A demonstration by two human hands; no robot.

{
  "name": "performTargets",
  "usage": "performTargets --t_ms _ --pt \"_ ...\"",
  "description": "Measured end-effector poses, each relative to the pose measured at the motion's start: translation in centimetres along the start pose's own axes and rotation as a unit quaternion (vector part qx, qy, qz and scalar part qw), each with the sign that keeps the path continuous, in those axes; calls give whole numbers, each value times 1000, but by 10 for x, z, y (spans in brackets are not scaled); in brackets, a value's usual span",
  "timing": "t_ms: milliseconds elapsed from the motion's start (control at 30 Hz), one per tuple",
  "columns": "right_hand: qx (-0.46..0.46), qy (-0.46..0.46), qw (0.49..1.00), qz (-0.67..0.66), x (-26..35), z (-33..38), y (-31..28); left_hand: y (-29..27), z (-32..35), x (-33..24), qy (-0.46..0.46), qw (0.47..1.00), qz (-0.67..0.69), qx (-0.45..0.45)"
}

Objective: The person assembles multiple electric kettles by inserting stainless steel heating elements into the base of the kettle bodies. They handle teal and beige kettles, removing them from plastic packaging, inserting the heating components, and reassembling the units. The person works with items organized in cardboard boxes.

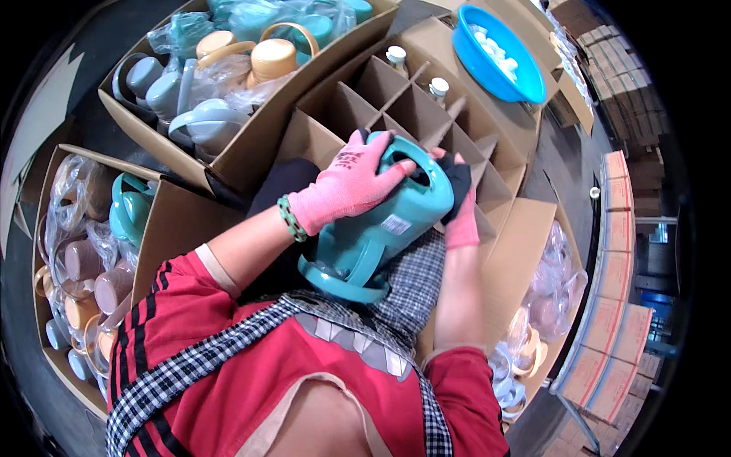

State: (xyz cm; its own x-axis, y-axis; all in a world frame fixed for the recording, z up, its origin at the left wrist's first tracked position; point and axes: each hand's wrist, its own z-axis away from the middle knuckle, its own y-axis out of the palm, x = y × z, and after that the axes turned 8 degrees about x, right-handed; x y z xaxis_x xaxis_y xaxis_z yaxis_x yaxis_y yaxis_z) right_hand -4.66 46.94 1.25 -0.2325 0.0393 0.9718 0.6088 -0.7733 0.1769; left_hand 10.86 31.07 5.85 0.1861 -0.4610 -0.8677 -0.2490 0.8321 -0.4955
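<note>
A teal plastic jug (381,221) lies tilted across my lap. An open hole shows at its far end, a curved handle at its near end, and a small white label on its side. My left hand (346,186), in a pink glove, is closed over the far left rim, its thumb reaching toward the hole. On the other side, my right hand (461,206), in a pink glove with dark fingers, grips the right edge by the hole. The jug hides part of its fingers.
Ahead stands a divided carton (346,107) with white-capped bottles (438,87). A blue basin (468,65) of small white pieces sits beyond it. Cartons of coloured jugs lie at upper left (251,122), left (148,251) and right (525,251). Stacked boxes (609,305) line the right.
</note>
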Motion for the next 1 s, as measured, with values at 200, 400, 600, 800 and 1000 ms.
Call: performTargets --t_ms 200,400,600,800,1000 --pt "134 -55 973 180 44 61 43 -23 -47 57 205 910 304 192" --pt "322 -146 704 616 102 55 71 4 -27 58 -43 673 667 317" --pt "257 136 737 610 97 34 97 7 -19 54 -18 628 704 330" --pt "511 -206 326 768 138 40 107 9 -25 66 66 756 588 281" --pt "649 -301 174 677 131 7 106 -7 -16 59 171 820 489 242"
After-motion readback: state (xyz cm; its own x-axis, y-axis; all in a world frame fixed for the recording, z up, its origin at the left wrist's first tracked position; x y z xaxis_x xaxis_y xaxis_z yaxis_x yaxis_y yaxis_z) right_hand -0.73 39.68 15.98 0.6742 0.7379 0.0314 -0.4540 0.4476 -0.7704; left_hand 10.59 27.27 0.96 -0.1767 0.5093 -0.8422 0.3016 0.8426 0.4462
